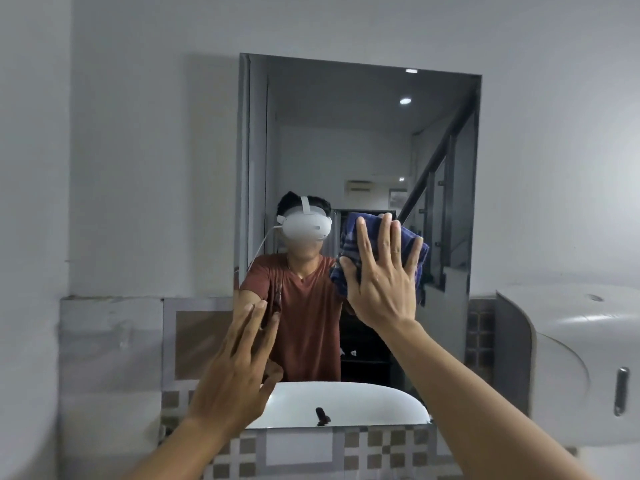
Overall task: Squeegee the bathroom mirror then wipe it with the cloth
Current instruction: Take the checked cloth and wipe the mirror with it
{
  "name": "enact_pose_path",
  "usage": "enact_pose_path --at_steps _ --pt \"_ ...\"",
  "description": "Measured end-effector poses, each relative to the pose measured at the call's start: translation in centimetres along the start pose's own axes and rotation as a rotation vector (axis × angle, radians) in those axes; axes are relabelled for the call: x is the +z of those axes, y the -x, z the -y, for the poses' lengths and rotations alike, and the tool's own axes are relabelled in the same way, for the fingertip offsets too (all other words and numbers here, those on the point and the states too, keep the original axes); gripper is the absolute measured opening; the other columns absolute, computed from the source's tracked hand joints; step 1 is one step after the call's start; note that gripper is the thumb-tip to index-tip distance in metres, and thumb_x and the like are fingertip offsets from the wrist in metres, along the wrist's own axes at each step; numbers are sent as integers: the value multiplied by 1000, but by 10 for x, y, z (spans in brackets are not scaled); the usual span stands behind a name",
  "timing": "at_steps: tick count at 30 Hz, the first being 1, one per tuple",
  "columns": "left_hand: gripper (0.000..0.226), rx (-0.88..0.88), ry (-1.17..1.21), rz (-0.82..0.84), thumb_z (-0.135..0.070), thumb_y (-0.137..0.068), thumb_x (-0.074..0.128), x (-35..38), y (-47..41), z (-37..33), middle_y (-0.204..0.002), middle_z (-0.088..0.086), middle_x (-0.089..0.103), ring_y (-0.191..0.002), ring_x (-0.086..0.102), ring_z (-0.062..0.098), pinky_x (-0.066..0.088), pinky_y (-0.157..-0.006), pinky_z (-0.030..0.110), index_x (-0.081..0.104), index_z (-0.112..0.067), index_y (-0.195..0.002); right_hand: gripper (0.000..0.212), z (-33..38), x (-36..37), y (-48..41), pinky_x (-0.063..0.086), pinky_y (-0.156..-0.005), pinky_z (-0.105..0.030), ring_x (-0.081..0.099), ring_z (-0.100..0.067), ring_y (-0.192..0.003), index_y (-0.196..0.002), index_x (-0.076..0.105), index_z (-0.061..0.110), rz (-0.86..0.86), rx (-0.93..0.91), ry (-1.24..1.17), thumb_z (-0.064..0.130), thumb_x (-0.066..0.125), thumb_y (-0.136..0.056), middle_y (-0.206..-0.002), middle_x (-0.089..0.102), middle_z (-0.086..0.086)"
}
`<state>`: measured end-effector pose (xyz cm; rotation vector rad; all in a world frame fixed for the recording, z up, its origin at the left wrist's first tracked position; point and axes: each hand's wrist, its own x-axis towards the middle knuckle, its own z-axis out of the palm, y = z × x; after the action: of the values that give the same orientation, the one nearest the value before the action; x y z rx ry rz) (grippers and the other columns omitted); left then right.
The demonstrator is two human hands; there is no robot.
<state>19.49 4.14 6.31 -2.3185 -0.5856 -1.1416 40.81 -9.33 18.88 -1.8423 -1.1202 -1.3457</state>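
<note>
Two hands are raised to the mirror (346,150), a frameless upright panel on a pale grey wall (138,133). The right hand (381,282) lies flat with its fingers straight and splayed, pressing the cloth (349,237) against the glass. It does not curl round the fabric. The cloth is dark blue with lighter stripes and sits bunched between palm and glass, right of centre and about halfway up. Its folds show above the fingertips, left of the thumb and past the little finger, where a corner hangs down.

The left hand (232,372) holds nothing. Its fingers are straight and close together, and their tips meet their own reflection low on the glass, just inside the left edge.

Reflected in the glass is the person, in a white headset (306,226) and a rust-red shirt (308,313). A white basin (346,403) is reflected along the bottom edge, with a stair rail and ceiling lights behind.

Brown and grey checked tiles (381,448) run under the mirror. A white dispenser (568,358) hangs on the wall to its right, just beside the lower corner.
</note>
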Motion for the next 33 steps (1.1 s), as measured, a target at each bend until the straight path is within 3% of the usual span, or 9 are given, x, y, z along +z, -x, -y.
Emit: enact_pose_path --at_steps 4,8,11,18,22,25,27,30,33 --pt "87 0 116 -52 -36 -86 70 4 9 -5 -165 20 20 -152 22 36 46 -109 46 29 -4 -156 66 39 -3 -18 -5 -121 -64 4 -33 -156 -161 13 25 -2 -122 -17 50 33 -103 -168 7 -19" --pt "102 21 139 -10 -39 -75 83 6 21 -7 -167 16 16 -155 15 31 44 -109 41 30 -6 -156 64 69 0 -33 0 -122 -64 6 -33 -156 -161 16 25 -14 -250 -7 50 33 -104 -168 11 -17" --pt "103 20 142 1 -36 -77 82 6 25 -4 -168 13 12 -155 14 30 42 -109 37 24 -9 -158 62 86 3 -42 0 -122 -62 10 -32 -155 -160 19 22 -16 -355 16 47 32 -105 -167 16 -17" --pt "98 -11 118 8 -40 -78 82 8 29 -5 -166 16 20 -154 16 29 39 -110 39 32 -6 -155 59 108 6 -37 2 -122 -62 12 -30 -155 -159 23 19 37 -625 41 42 31 -105 -167 20 -14" --pt "99 14 153 8 -38 -81 80 7 31 -5 -167 17 14 -155 15 32 51 -105 38 26 -4 -157 61 101 12 -16 -1 -123 -62 7 -30 -156 -161 18 22 115 -737 65 39 26 -103 -168 14 -13" --pt "84 27 202 -33 -20 -90 70 3 31 -2 -167 16 16 -155 15 31 49 -108 40 23 -5 -158 66 93 15 2 -4 -123 -61 8 -30 -156 -160 19 21 131 -749 46 33 26 -96 -168 15 -13" --pt "70 47 204 -36 -8 -91 62 1 31 6 -162 16 30 -153 21 30 50 -107 41 33 -7 -155 67 89 17 14 -2 -123 -60 8 -29 -156 -160 20 20 116 -714 33 33 27 -95 -167 17 -13" --pt "47 92 102 2 -13 -100 51 -3 30 18 -155 17 42 -152 26 29 49 -107 39 48 -5 -146 65 86 24 29 -5 -124 -57 5 -28 -155 -160 18 20 105 -666 31 35 29 -97 -167 17 -12" --pt "46 78 77 2 -25 -103 47 -12 32 22 -157 17 39 -151 29 30 53 -103 37 51 -5 -144 64 85 26 36 -11 -123 -54 1 -25 -155 -160 17 20 86 -649 34 35 30 -99 -167 19 -12"
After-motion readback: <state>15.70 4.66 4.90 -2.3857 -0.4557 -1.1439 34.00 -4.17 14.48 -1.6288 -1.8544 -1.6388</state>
